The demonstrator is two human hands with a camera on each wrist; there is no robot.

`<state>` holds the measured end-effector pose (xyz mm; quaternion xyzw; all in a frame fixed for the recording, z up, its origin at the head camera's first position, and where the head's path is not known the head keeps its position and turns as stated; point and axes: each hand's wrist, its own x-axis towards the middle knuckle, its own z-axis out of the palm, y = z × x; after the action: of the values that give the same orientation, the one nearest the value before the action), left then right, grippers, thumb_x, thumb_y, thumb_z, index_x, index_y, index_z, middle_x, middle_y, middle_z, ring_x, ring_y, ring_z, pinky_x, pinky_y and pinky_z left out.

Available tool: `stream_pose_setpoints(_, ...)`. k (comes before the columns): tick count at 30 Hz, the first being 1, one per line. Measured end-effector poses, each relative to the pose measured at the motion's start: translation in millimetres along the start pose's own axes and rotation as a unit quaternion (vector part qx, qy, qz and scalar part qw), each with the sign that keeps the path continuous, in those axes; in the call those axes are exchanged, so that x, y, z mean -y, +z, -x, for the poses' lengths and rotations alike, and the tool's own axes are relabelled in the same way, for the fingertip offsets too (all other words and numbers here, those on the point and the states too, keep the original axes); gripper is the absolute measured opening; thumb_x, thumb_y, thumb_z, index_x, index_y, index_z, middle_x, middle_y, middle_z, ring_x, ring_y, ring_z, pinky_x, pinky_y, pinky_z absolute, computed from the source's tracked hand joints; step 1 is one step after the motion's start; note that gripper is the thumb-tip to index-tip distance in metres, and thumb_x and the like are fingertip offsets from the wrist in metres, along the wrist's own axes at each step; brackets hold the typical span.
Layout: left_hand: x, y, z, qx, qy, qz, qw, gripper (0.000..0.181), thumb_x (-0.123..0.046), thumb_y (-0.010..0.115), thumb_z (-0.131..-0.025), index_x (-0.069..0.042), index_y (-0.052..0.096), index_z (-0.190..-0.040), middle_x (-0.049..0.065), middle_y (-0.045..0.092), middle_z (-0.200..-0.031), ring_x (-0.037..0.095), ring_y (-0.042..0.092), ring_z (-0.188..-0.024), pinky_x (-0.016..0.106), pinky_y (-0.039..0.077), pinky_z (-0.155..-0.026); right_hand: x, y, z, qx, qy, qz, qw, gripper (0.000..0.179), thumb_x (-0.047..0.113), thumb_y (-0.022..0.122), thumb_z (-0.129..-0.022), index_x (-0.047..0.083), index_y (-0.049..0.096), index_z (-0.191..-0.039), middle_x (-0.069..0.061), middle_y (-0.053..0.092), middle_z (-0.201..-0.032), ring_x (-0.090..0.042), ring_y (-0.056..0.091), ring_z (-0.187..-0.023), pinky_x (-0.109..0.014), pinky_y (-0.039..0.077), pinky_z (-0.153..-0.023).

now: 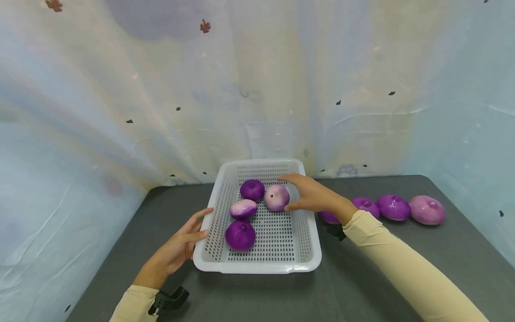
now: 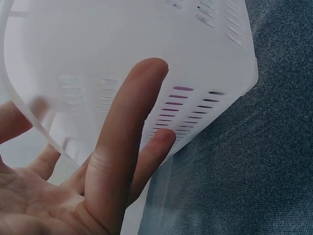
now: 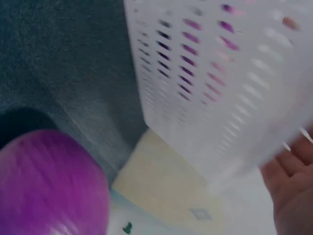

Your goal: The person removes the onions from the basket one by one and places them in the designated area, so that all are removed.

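A white slotted plastic basket (image 1: 257, 267) sits on the dark table and holds several purple onions. My left hand (image 1: 181, 246) is at its left side, with fingertips at the rim; in the left wrist view, extended fingers (image 2: 129, 112) lie against the outer wall. My right hand (image 1: 311, 193) reaches over the right rim, thumb and fingers spread beside a pale purple onion (image 1: 276, 197). Left of that onion are a dark purple onion (image 1: 252, 190), a white-and-purple onion (image 1: 243, 209) and, nearer me, another dark onion (image 1: 240, 235). Any contact with the pale onion is unclear.
Right of the basket, a row of onions stands on the dark table (image 1: 382, 259): one partly behind my right forearm (image 1: 329, 218), then others (image 1: 366, 205), (image 1: 394, 207) and a pinker onion (image 1: 427, 210). A patterned curtain (image 1: 257, 89) hangs behind the table.
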<state>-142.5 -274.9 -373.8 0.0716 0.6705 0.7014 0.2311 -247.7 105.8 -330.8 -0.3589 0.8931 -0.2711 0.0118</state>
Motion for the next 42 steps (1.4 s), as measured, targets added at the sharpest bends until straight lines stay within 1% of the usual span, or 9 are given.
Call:
stream_pose_setpoints(3,-0.9,0.3,0.0,-0.001,-0.002,0.001,1.0000,0.066,-0.022,0.049,-0.105,-0.031,0.012,-0.158,0.017,0.013,-0.164,0.025,0.064,-0.119,0.050,0.058,-0.081,-4.3,8.7,-10.4,0.014,-0.008,-0.006,0.9999,0.083,0.025,0.085,-0.079,0.005,0.044,-0.149,-0.015,0.048,-0.150,-0.035,0.044,-0.139,-0.055,0.040,-0.111)
stream_pose_setpoints(7,-1.8,-0.1,-0.9,-0.001,-0.002,-0.001,1.0000,0.066,-0.021,0.050,-0.105,-0.031,0.013,-0.158,0.017,0.013,-0.164,0.025,0.064,-0.118,0.051,0.058,-0.082,-9.9,15.4,-20.8,0.025,-0.017,0.004,0.9995,0.082,0.024,0.085,-0.079,0.003,0.045,-0.147,-0.016,0.050,-0.148,-0.034,0.045,-0.138,-0.053,0.038,-0.113)
stream_pose_setpoints(12,-2.5,-2.4,-0.5,0.003,0.002,-0.004,1.0000,0.065,-0.020,0.050,-0.105,-0.031,0.013,-0.158,0.018,0.013,-0.162,0.026,0.064,-0.118,0.051,0.058,-0.081,-10.4,14.6,-32.1,0.041,0.001,0.021,0.9989,0.082,0.024,0.085,-0.078,0.006,0.046,-0.148,-0.013,0.049,-0.150,-0.033,0.044,-0.140,-0.052,0.039,-0.113)
stream_pose_setpoints(14,-2.6,-3.3,-0.1,0.005,0.003,-0.005,1.0000,0.065,-0.019,0.049,-0.105,-0.031,0.013,-0.157,0.019,0.013,-0.162,0.026,0.064,-0.118,0.050,0.058,-0.080,-11.3,16.4,-37.6,0.050,0.007,0.038,0.9980,0.084,0.027,0.086,-0.077,0.010,0.046,-0.148,-0.010,0.049,-0.150,-0.030,0.045,-0.139,-0.050,0.041,-0.112)
stream_pose_setpoints(18,-3.1,-3.0,-0.6,0.005,0.002,-0.004,1.0000,0.065,-0.019,0.050,-0.105,-0.031,0.013,-0.157,0.018,0.011,-0.163,0.026,0.064,-0.119,0.050,0.058,-0.082,-14.2,25.2,-46.7,0.057,-0.001,0.120,0.9911,0.089,0.036,0.089,-0.070,0.017,0.049,-0.147,-0.002,0.054,-0.146,-0.025,0.053,-0.131,-0.046,0.044,-0.108)
stream_pose_setpoints(21,-2.2,-1.9,-0.9,0.009,0.003,-0.001,1.0000,0.064,-0.018,0.049,-0.105,-0.031,0.013,-0.157,0.018,0.012,-0.163,0.026,0.064,-0.119,0.050,0.058,-0.082,-13.3,29.8,-48.3,0.058,0.007,0.168,0.9840,0.094,0.041,0.092,-0.065,0.021,0.049,-0.146,0.001,0.054,-0.146,-0.026,0.054,-0.130,-0.047,0.044,-0.108)
stream_pose_setpoints(27,1.1,-1.1,0.4,0.013,0.005,-0.001,0.9999,0.063,-0.018,0.048,-0.105,-0.030,0.013,-0.157,0.018,0.013,-0.162,0.028,0.064,-0.119,0.050,0.058,-0.081,-7.8,34.1,-47.5,0.083,0.042,0.191,0.9771,0.099,0.041,0.091,-0.067,0.020,0.042,-0.151,-0.003,0.046,-0.154,-0.025,0.043,-0.143,-0.052,0.030,-0.118)
stream_pose_setpoints(35,-0.4,-1.6,-1.4,0.013,0.004,0.000,0.9999,0.064,-0.018,0.048,-0.105,-0.030,0.012,-0.157,0.018,0.010,-0.164,0.029,0.062,-0.121,0.052,0.058,-0.082,-8.8,37.5,-48.5,0.087,0.035,0.214,0.9724,0.097,0.032,0.094,-0.065,0.021,0.046,-0.149,-0.003,0.051,-0.149,-0.024,0.048,-0.138,-0.050,0.033,-0.116)
stream_pose_setpoints(42,0.0,-1.3,-0.2,0.013,0.006,-0.001,0.9999,0.065,-0.018,0.049,-0.105,-0.031,0.013,-0.157,0.018,0.011,-0.164,0.029,0.063,-0.120,0.050,0.058,-0.081,-6.3,36.8,-46.6,0.089,0.027,0.214,0.9724,0.095,0.040,0.093,-0.064,0.021,0.049,-0.147,-0.003,0.053,-0.145,-0.026,0.051,-0.134,-0.050,0.034,-0.113)
